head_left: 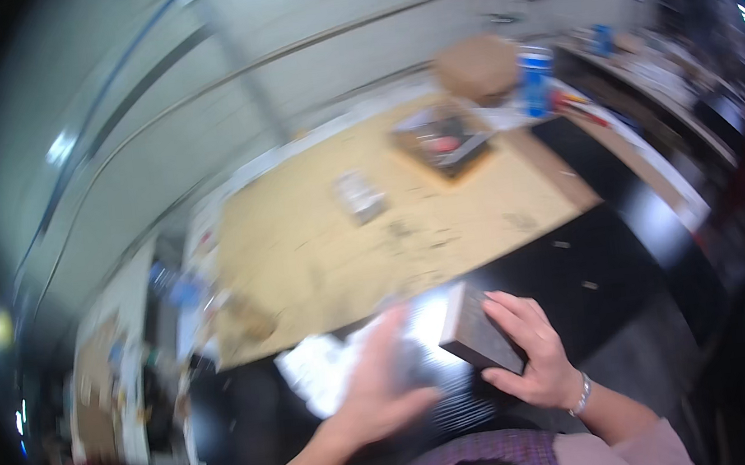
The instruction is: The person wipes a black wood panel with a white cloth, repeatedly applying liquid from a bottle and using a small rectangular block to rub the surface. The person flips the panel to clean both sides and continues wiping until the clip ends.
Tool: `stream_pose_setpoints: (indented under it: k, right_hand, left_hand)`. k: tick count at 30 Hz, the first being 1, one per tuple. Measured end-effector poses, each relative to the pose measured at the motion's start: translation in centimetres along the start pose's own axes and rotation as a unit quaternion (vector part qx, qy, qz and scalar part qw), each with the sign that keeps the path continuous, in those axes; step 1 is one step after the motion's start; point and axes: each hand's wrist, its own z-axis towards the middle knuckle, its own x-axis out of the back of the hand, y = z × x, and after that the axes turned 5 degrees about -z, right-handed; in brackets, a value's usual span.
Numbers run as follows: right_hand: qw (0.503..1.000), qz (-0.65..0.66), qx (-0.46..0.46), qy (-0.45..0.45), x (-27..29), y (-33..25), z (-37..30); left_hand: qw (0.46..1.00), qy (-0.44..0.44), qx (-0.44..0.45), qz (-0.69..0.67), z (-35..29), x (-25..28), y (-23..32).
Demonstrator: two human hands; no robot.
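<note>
Fingers of right hand (535, 352) closed around grey block (478, 330); left hand (379, 382) blurred, grip unclear.

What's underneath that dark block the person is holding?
Under the dark block, held by the right hand, lies a shiny, reflective sheet on the black surface. The blurred left hand covers part of it, so what lies beneath stays hidden.

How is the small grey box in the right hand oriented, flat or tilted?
Tilted. The grey box is lifted in the right hand, one end raised toward the wooden table.
</note>
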Motion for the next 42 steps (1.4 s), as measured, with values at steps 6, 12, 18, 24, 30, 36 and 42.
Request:
stream_pose_setpoints:
  k: [6,12,18,24,30,36,42]
  right_hand:
    - [0.981,0.129,0.015,-0.142,-6.1,-2.2,0.7]
    - [0.952,-0.055,0.077,-0.291,-7.4,-1.2,-0.2]
    - [0.928,-0.136,0.096,-0.334,-8.5,-1.9,0.1]
    - [0.920,-0.177,0.090,-0.338,-8.7,-1.9,0.2]
    - [0.913,-0.187,0.096,-0.350,-9.0,-1.9,-0.2]
    - [0.929,-0.168,0.099,-0.314,-8.2,-2.8,0.6]
    - [0.987,-0.051,-0.015,-0.154,-10.1,-4.5,1.1]
  left_hand:
    - [0.986,0.096,0.024,-0.135,-2.4,1.3,2.0]
    - [0.921,0.303,0.035,0.244,-3.6,10.4,-3.6]
    - [0.848,0.298,0.211,0.384,-8.2,18.8,-17.8]
    - [0.841,0.186,0.383,0.334,-8.6,20.9,-21.9]
    - [0.877,0.270,0.249,0.309,-11.8,21.4,-17.9]
    - [0.806,0.464,0.150,0.337,-23.5,24.0,-7.1]
    - [0.629,0.646,0.357,0.244,-44.6,21.8,-9.1]
